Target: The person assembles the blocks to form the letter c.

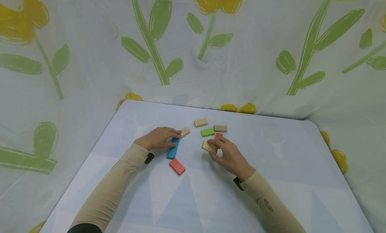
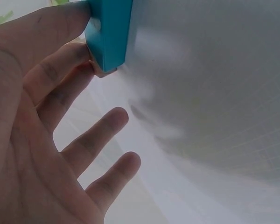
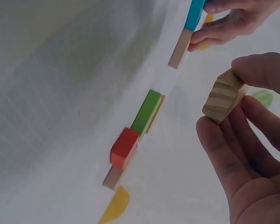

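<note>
My left hand [image 1: 158, 138] touches two blocks, a blue block [image 1: 172, 152] with the thumb and a plain wooden block [image 1: 185, 132] with the fingertips. The two lie end to end on the table; in the left wrist view the ring and little fingers stand apart from them. My right hand [image 1: 229, 156] pinches another wooden block [image 3: 220, 99] between thumb and fingers, held above the table. Just beyond it lie a red block [image 1: 219, 135], a green block [image 1: 207, 132] and a wooden block [image 1: 220, 128]. The right hand partly hides that red block in the head view.
A second red block [image 1: 177, 166] lies nearer, below the blue one. Farther back is a striped wooden block [image 1: 200, 122]. The pale patterned table [image 1: 271, 199] meets a flowered cloth backdrop [image 1: 241, 69] at its far edge.
</note>
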The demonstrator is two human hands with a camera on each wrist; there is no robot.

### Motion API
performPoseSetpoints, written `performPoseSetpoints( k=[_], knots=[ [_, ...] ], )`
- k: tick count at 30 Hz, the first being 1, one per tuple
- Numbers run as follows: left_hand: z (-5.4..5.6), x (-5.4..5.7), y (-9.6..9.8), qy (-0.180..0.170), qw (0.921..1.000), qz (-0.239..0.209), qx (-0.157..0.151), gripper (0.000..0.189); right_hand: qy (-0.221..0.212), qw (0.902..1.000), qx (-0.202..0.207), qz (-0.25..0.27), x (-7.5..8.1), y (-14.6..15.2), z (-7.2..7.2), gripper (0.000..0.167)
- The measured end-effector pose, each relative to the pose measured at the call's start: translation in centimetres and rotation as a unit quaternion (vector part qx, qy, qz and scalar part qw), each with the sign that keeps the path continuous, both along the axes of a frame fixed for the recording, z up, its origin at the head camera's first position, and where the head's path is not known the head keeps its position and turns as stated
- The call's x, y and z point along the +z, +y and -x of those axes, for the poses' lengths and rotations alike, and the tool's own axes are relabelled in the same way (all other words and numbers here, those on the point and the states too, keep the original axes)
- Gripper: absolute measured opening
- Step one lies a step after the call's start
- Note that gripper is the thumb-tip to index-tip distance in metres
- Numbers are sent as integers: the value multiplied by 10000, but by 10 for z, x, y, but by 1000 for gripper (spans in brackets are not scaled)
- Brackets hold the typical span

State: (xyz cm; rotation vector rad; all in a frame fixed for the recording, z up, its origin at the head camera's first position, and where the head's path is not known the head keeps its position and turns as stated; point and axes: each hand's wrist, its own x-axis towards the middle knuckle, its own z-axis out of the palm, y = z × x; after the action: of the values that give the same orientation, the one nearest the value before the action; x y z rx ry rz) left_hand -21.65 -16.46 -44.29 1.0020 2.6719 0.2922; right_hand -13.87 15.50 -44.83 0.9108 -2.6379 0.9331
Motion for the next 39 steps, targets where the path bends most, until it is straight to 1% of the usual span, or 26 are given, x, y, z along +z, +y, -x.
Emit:
performPoseSetpoints(
  k=[4, 9, 17, 21, 24, 27, 31, 36, 39],
  knots=[
    [0, 0, 0, -10, 10000, 19, 0, 49, -182, 9997, 43, -163, 1, -5, -7, 40],
    [1, 0, -1, -21, 10000, -47, -34, 48, -363, 9984, 305, -292, -3, -12, -15, 39],
    [1, -1, -1, -26, 10000, -29, -39, 50, -238, 9952, 739, -589, -12, -20, -24, 42],
    [0, -1, -2, 40, 9999, -51, -78, 49, -558, 9920, 874, -725, -14, -25, -27, 40],
    [0, -1, -2, 77, 9999, -69, -109, 49, -884, 9879, 878, -921, -16, -28, -29, 39],
    [-1, 0, -2, 69, 9999, -75, -113, 49, -1061, 9839, 825, -1175, -18, -30, -29, 37],
    [-1, 0, -1, 11, 10000, -46, -61, 49, -1072, 9812, 760, -1417, -19, -31, -29, 35],
    [-1, 1, 0, -18, 10000, -18, -12, 49, -1071, 9799, 659, -1550, -18, -31, -28, 35],
    [-2, 1, 0, -2, 10000, -14, -16, 49, -1172, 9781, 634, -1596, -18, -32, -29, 35]
  ],
)
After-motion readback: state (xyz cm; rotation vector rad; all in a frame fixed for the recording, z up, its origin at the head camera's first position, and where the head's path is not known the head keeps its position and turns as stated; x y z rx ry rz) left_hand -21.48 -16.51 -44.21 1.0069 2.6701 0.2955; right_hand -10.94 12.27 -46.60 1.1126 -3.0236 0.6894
